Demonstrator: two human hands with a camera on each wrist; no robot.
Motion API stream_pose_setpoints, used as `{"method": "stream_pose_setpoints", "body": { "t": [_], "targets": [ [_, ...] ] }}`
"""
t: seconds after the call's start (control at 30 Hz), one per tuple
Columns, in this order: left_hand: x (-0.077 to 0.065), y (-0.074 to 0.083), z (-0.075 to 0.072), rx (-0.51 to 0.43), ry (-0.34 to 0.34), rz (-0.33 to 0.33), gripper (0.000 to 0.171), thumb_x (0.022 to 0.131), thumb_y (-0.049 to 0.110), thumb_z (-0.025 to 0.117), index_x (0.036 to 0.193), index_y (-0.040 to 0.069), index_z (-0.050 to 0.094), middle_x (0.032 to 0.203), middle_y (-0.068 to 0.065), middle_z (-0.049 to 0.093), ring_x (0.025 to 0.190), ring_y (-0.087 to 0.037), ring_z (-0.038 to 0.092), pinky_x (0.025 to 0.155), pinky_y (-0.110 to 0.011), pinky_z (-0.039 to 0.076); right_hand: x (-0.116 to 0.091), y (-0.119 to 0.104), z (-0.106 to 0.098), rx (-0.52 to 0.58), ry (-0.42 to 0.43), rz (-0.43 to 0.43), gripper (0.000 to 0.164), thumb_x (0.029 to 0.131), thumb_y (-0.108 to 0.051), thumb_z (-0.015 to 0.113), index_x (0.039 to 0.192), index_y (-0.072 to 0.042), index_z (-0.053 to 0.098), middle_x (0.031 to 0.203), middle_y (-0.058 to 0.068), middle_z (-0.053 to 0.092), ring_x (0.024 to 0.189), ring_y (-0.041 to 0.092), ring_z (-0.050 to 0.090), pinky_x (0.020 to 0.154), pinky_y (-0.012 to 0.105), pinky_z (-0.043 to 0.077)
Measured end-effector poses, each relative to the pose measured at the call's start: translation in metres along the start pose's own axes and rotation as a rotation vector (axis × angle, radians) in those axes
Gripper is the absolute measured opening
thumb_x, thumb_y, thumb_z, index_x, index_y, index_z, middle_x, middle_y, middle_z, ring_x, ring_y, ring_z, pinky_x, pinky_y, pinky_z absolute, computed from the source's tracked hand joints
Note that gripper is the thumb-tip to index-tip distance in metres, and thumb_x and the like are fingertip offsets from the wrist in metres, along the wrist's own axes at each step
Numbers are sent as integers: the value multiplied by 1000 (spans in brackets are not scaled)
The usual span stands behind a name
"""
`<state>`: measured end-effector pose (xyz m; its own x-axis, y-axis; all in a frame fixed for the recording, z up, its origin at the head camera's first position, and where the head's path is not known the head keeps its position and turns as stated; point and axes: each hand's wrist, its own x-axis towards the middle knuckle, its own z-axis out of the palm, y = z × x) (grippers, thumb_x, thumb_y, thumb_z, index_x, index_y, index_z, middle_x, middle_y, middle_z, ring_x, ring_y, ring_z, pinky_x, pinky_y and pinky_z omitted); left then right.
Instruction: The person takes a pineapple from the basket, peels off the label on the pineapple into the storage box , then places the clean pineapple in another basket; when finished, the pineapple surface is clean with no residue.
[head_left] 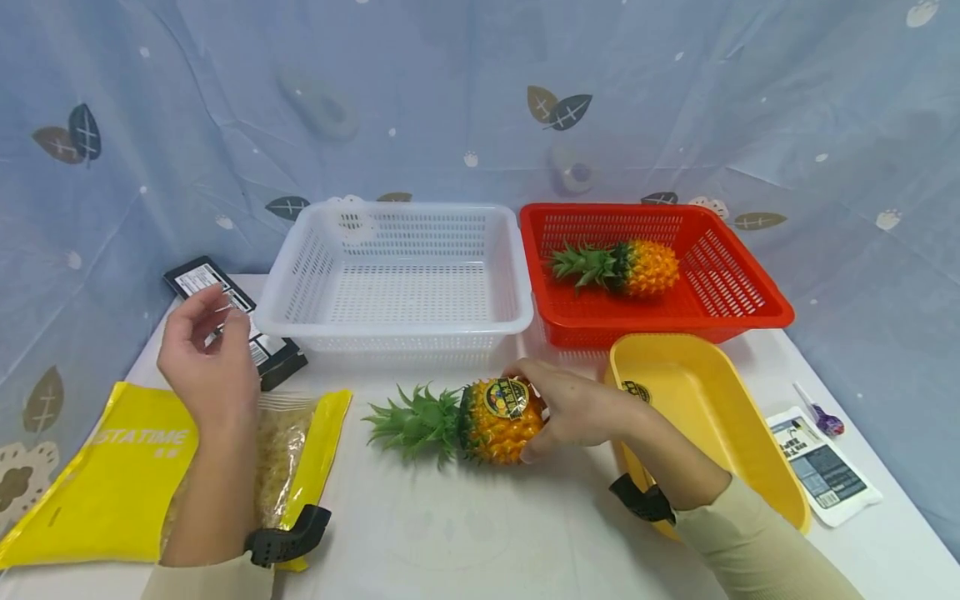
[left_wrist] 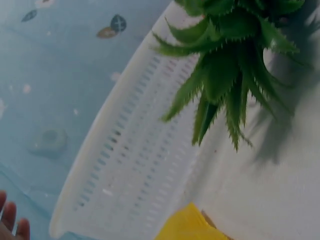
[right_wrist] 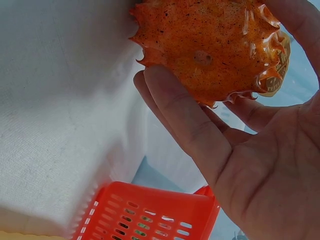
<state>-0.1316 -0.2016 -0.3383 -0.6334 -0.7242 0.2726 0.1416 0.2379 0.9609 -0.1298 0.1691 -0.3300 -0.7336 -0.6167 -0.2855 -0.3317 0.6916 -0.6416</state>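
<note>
A pineapple (head_left: 487,437) lies on its side on the white table, its green crown towards the left and a dark round sticker on its skin. My right hand (head_left: 573,406) grips the fruit's base end, thumb on the near side and fingers on the far side. From the right wrist view, the orange base (right_wrist: 200,45) shows close up between fingers and thumb. My left hand (head_left: 213,367) is raised over the yellow bag (head_left: 127,492), fingers loosely bent with nothing in them. The left wrist view takes in the pineapple's spiky leaves (left_wrist: 225,75).
Behind the pineapple stands a white basket (head_left: 397,333). A red basket (head_left: 750,317) beside it holds another pineapple (head_left: 648,267). At right are a yellow tub (head_left: 697,375), a white packet (head_left: 821,471) and a purple lollipop (head_left: 828,422). A black box (head_left: 281,362) lies at left.
</note>
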Motion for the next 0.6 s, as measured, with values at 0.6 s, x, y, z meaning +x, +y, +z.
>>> {"method": "stream_pose_setpoints", "body": {
  "t": [0.6],
  "targets": [
    [-68, 31, 20, 319, -1122, 519, 47, 93, 24, 78, 136, 13, 65, 133, -4, 66, 122, -26, 64, 103, -52, 54, 0, 0, 0, -5, 10, -10, 84, 73, -20, 93, 141, -13, 45, 124, 3, 61, 107, 18, 59, 92, 37, 57]
  ]
}}
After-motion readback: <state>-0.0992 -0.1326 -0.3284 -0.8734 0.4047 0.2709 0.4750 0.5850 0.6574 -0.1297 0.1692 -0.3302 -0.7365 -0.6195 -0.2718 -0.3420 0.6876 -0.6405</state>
